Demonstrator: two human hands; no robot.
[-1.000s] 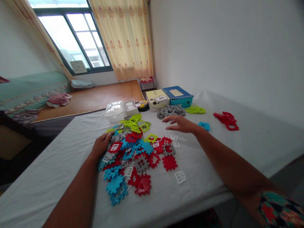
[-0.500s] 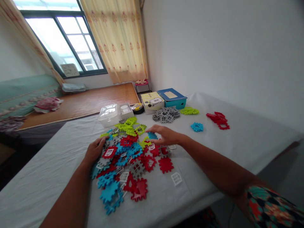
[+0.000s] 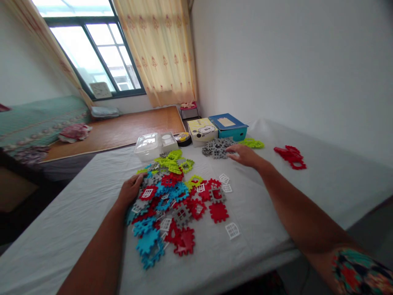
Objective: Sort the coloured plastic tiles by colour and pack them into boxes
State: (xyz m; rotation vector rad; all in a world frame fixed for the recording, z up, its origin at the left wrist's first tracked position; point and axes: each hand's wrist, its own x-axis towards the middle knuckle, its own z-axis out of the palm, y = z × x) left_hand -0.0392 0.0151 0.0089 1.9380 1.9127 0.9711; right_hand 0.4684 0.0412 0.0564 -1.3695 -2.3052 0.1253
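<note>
My left hand (image 3: 132, 188) rests against the left side of a mixed heap of toothed plastic building plates, its fingers laid on the edge plates. Blue plates (image 3: 147, 241), red plates (image 3: 219, 212), grey plates (image 3: 181, 214) and lime-green plates (image 3: 169, 163) overlap in this heap. Small white window-shaped pieces (image 3: 232, 230) lie on and beside it. Farther back, my right hand (image 3: 244, 155) is over the sheet by a pile of grey plates (image 3: 218, 147). Its fingertips point left and look apart, with nothing visible between them. What lies under the palm and wrist is hidden.
Lime-green plates (image 3: 252, 143) and red plates (image 3: 290, 156) form separate piles on the right. Along the back stand a clear plastic container (image 3: 147, 146), a white box (image 3: 168, 142), a round black tin (image 3: 183, 139), a yellow cartoon box (image 3: 202, 130) and a blue box (image 3: 230, 127).
My right hand has moved right and away from the heap. The blue plate it held no longer shows, and the separate blue pile is hidden from view. My left hand stays at the heap.
</note>
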